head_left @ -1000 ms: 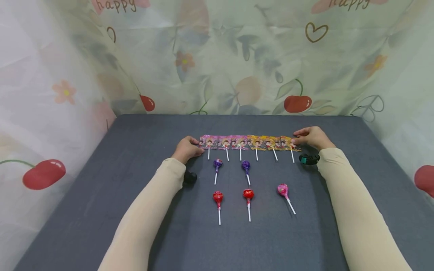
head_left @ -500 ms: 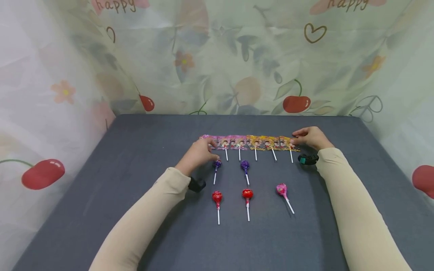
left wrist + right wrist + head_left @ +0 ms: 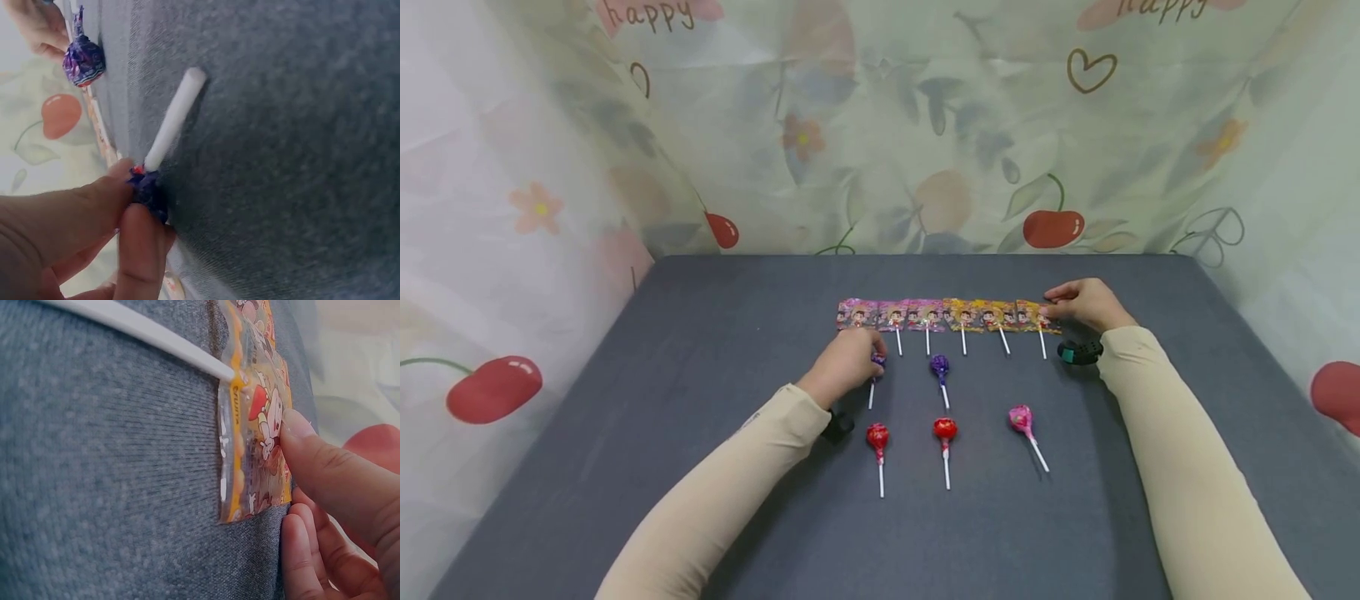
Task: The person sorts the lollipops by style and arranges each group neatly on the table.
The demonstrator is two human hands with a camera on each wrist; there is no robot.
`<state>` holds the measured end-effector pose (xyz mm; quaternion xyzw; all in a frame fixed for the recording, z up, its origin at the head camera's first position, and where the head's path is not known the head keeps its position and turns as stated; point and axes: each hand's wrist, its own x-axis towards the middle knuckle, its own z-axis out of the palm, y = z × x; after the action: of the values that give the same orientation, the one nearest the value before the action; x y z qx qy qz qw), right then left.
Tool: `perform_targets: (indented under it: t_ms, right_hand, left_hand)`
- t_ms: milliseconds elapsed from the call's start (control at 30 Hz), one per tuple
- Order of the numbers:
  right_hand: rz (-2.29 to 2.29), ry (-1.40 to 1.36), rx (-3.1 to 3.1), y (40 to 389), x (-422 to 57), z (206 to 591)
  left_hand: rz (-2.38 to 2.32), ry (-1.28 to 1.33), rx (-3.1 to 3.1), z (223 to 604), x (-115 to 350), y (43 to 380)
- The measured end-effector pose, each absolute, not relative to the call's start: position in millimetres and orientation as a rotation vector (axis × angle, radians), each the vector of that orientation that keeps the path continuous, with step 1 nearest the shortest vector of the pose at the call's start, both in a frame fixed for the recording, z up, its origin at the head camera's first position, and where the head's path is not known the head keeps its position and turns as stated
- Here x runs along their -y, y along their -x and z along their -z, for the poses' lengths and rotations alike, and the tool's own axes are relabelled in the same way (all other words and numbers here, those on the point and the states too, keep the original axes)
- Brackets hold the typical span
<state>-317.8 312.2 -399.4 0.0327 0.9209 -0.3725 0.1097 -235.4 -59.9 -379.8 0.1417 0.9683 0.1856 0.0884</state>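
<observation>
Left hand (image 3: 844, 364) has a purple lollipop (image 3: 150, 194) by the candy end, thumb and fingertips closed in a pinch on the wrapper, with the white stick (image 3: 175, 122) poking out over the table (image 3: 737, 308). The right hand (image 3: 1092, 305) is at the far right end of the flat lollipop row — thumb on the face of the last orange packet (image 3: 269, 444), other fingers bent by its edge, though I can't tell if it's really gripping or just resting there. That packet is lying on the table, end of a line of six: three pink packets (image 3: 892, 314) on the left, three orange on the right, the sticks I can see aimed at the person. Just in front, a second purple lollipop (image 3: 940, 368) lies to the right of the pinched one. Nearer the person there's a red lollipop (image 3: 877, 437), another red lollipop (image 3: 945, 432) beside it, then a pink lollipop (image 3: 1022, 419) off to the right, tilted. Cream sleeves (image 3: 1187, 450) on both arms, and a cherry-print cloth (image 3: 880, 125) hangs behind the lot.
</observation>
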Motion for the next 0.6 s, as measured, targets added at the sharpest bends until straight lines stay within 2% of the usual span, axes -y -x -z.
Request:
perform_targets:
  t_ms: [333, 600]
  right_hand:
    - [1.084, -0.091, -2.724, 317.4, -313.5, 396.6]
    - [1.079, -0.115, -2.721, 317.3, -312.2, 398.1]
  left_hand:
    - [-1.102, -0.348, -2.561, 380.8, 61.2, 234.6]
    - [-1.060, -0.424, -2.497, 387.6, 62.6, 231.6]
